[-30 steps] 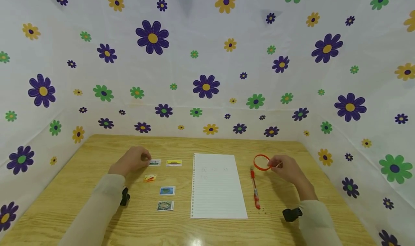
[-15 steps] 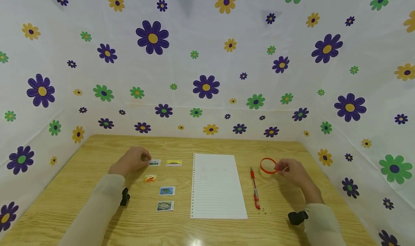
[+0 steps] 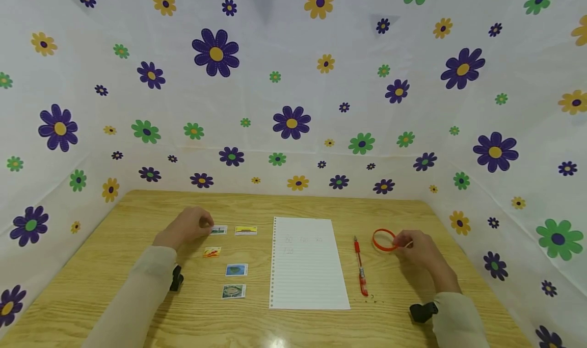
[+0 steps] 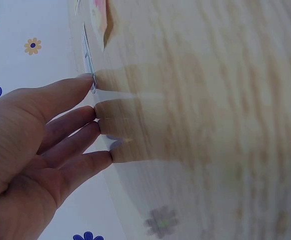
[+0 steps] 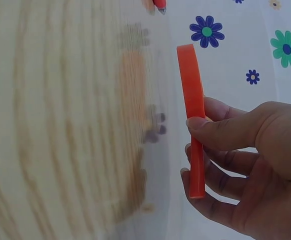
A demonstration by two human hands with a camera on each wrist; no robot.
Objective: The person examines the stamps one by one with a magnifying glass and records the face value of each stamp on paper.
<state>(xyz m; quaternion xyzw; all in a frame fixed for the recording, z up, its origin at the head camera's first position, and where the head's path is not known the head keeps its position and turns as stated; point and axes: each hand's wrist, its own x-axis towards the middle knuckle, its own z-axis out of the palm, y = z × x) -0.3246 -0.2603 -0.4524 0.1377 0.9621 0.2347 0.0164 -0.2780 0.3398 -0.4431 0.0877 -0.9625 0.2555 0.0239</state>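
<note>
My right hand (image 3: 417, 247) holds a magnifying glass (image 5: 191, 82) with an orange-red rim and handle. Thumb and fingers pinch the handle, and the round rim points left, above the table to the right of a red pen (image 3: 359, 266). My left hand (image 3: 185, 227) rests its fingertips on the table at the back left. Its thumb touches the edge of a small stamp-like picture card (image 3: 220, 230), as the left wrist view shows. Close by lie a yellow card (image 3: 246, 231) and a red-and-yellow card (image 3: 212, 252).
Two more picture cards, one blue (image 3: 236, 270) and one green (image 3: 234, 291), lie nearer the front. Lined paper (image 3: 309, 282) with faint writing lies mid-table. Dark crumbs (image 3: 372, 298) are scattered by the pen. A white flowered cloth (image 3: 257, 93) encloses the back and sides.
My right hand has moved right and toward me with the magnifying glass, away from the pen, and the rim has tilted flatter. The left hand and the cards stay where they were.
</note>
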